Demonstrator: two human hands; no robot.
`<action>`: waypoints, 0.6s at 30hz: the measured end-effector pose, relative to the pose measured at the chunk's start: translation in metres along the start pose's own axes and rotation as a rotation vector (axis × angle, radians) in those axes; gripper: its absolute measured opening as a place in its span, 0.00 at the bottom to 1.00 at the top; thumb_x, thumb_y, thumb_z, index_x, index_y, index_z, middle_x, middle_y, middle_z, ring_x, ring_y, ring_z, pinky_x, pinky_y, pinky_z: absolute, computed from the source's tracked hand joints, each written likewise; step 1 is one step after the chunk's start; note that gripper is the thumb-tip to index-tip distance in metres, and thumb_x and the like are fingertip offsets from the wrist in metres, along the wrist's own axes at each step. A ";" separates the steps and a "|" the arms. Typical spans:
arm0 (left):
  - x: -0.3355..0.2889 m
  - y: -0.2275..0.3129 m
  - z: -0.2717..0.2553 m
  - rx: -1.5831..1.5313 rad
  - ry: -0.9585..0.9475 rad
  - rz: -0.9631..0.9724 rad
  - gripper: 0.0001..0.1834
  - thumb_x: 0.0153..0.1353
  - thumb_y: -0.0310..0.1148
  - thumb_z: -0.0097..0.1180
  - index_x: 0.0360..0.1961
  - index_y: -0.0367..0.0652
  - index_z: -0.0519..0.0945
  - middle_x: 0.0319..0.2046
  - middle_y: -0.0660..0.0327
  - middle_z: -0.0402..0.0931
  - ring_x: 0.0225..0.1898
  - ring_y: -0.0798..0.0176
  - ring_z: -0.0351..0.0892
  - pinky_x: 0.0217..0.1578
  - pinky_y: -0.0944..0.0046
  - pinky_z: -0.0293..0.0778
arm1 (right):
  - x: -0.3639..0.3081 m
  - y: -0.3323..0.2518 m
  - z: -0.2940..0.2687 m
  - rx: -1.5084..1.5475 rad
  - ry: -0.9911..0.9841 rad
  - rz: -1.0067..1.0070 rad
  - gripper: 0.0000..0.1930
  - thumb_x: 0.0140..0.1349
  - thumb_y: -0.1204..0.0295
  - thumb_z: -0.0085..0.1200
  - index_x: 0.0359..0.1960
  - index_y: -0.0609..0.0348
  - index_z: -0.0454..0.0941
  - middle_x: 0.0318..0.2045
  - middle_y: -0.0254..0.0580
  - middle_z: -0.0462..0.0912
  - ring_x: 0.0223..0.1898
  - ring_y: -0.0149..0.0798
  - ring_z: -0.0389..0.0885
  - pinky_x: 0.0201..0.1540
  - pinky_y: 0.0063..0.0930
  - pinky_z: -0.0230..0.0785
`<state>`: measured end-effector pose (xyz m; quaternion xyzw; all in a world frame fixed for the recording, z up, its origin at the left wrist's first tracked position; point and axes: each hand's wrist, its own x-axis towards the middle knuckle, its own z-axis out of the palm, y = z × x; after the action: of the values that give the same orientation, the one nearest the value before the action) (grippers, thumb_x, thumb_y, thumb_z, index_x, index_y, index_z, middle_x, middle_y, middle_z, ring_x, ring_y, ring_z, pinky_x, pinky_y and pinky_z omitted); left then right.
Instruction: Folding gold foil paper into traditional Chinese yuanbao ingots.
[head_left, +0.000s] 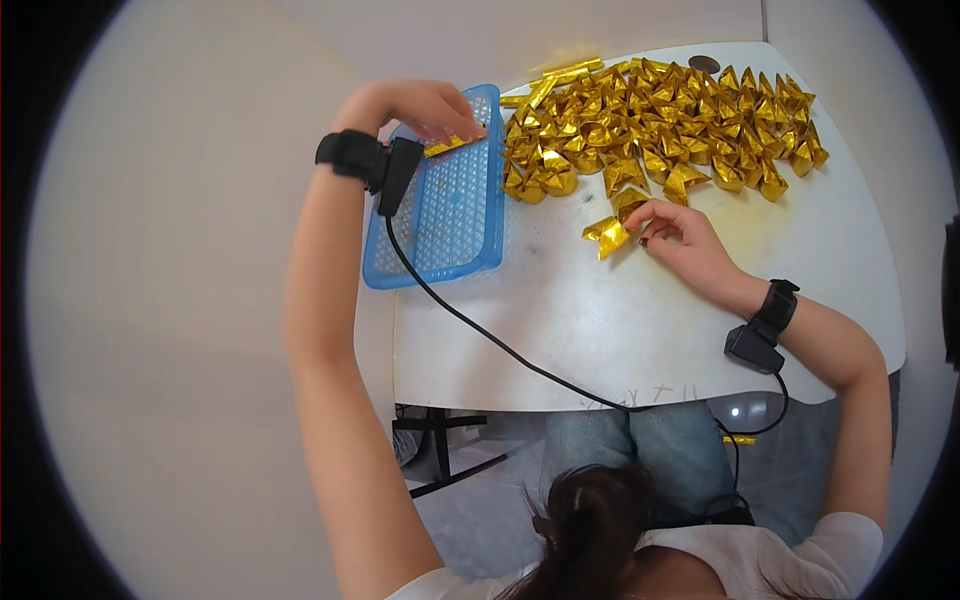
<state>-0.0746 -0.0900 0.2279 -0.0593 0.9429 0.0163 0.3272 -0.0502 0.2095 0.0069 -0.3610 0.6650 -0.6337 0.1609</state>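
My left hand reaches over the far end of a blue plastic basket with a lattice bottom. Its fingers are bent down onto a flat strip of gold foil paper lying at that end, and the fingertips are partly hidden. Above the middle of the table, my right hand pinches a folded gold foil paper piece between thumb and fingers. The piece has a notched, pointed end facing left. Just beyond it, close to my right fingertips, sits another folded gold piece.
A heap of folded gold foil ingots spreads across the far side of the white table. Rolled gold foil lies behind it, near a dark round disc. A black cable runs from my left wrist across the table.
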 end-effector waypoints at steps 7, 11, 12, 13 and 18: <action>0.068 -0.071 0.017 0.138 0.072 -0.366 0.30 0.53 0.53 0.59 0.56 0.53 0.76 0.60 0.58 0.69 0.59 0.54 0.68 0.58 0.55 0.65 | -0.001 -0.001 0.001 -0.051 0.012 -0.001 0.10 0.52 0.81 0.48 0.35 0.61 0.79 0.29 0.35 0.78 0.32 0.26 0.73 0.40 0.21 0.68; 0.098 -0.095 0.036 0.112 0.000 -0.598 0.36 0.47 0.57 0.62 0.58 0.57 0.74 0.63 0.63 0.65 0.63 0.55 0.64 0.61 0.58 0.61 | -0.001 -0.001 0.001 -0.051 -0.017 -0.006 0.09 0.52 0.81 0.47 0.33 0.61 0.79 0.28 0.35 0.79 0.31 0.27 0.74 0.39 0.21 0.68; 0.103 -0.086 0.042 0.215 -0.028 -0.518 0.35 0.48 0.56 0.62 0.58 0.59 0.73 0.63 0.64 0.65 0.63 0.56 0.63 0.61 0.58 0.61 | -0.002 0.001 -0.002 -0.051 -0.030 0.015 0.09 0.52 0.81 0.47 0.32 0.61 0.79 0.28 0.35 0.79 0.30 0.27 0.75 0.39 0.22 0.69; 0.109 -0.078 0.044 0.316 -0.055 -0.438 0.34 0.49 0.55 0.61 0.59 0.61 0.72 0.63 0.64 0.64 0.63 0.57 0.63 0.61 0.58 0.61 | -0.002 0.004 -0.004 -0.059 -0.024 0.023 0.09 0.52 0.81 0.47 0.32 0.61 0.79 0.28 0.35 0.79 0.30 0.27 0.75 0.39 0.22 0.69; 0.126 -0.091 0.043 0.364 -0.086 -0.237 0.30 0.52 0.52 0.59 0.58 0.63 0.72 0.62 0.65 0.65 0.62 0.57 0.64 0.60 0.55 0.62 | -0.001 0.001 -0.003 -0.017 -0.066 0.042 0.09 0.52 0.81 0.47 0.31 0.61 0.80 0.28 0.37 0.81 0.30 0.29 0.77 0.39 0.22 0.70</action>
<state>-0.1347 -0.1904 0.1167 -0.1091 0.9018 -0.1903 0.3723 -0.0516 0.2121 0.0058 -0.3688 0.6724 -0.6121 0.1929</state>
